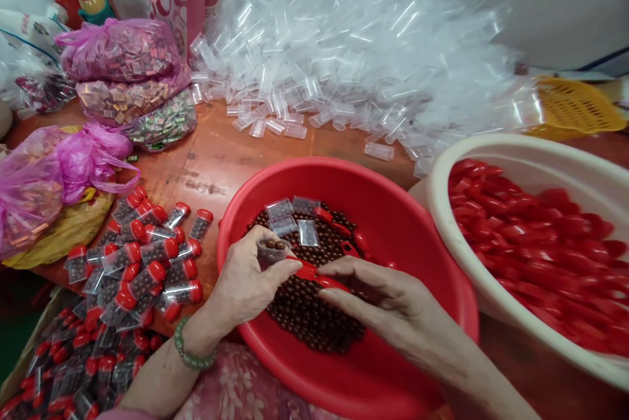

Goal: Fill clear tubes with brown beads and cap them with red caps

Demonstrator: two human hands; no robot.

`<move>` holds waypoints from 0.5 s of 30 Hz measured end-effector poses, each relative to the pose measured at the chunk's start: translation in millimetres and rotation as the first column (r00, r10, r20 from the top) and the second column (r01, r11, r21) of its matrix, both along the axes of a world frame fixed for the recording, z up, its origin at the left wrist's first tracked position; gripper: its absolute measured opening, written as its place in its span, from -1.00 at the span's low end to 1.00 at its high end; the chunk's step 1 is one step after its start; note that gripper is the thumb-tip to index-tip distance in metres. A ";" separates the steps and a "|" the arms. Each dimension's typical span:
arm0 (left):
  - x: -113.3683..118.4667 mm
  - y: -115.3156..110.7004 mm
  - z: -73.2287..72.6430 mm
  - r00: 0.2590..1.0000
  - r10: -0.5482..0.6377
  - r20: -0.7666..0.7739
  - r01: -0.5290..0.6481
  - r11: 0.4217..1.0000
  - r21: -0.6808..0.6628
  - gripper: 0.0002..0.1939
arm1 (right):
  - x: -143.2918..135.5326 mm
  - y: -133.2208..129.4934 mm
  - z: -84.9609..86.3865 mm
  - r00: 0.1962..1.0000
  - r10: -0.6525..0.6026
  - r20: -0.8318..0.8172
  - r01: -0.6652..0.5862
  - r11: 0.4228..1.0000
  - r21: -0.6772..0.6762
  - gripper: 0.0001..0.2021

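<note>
Over the red basin (417, 223), my left hand (250, 276) grips a small clear plastic container (273, 247) with brown balls showing at its open top. My right hand (383, 295) pinches a red plastic cap (330, 282) between thumb and fingers. My left thumb reaches to another red piece (305, 269) beside that cap; whether the two are joined I cannot tell. Below both hands lies a heap of brown balls (314, 315). Several clear containers (308, 232) and loose red caps (361, 240) rest on the balls.
Filled red-capped containers (147, 256) are heaped at left. Clear empty containers (344, 59) form a large pile behind. A white tub (437, 190) of red caps (540, 243) stands at right, near a yellow basket (580, 105). Pink bags (122, 53) sit at back left.
</note>
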State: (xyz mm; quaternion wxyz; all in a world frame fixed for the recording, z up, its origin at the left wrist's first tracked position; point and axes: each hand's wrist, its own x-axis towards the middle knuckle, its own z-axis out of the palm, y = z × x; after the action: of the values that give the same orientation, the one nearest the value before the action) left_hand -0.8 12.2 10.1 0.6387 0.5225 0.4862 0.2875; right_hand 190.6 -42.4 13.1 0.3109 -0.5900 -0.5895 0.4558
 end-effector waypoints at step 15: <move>2.0 -2.4 -2.6 0.996 0.029 0.087 -0.023 0.998 -0.066 -0.78 | -40.3 7.2 -2.4 0.893 -0.382 -0.238 0.419 0.898 0.132 -0.90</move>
State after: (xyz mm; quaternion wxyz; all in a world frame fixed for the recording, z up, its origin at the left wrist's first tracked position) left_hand 1.3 9.9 7.5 0.6724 0.4818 0.4735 0.3026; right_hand 150.3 -35.3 10.6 0.5095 -0.6183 -0.4581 0.3851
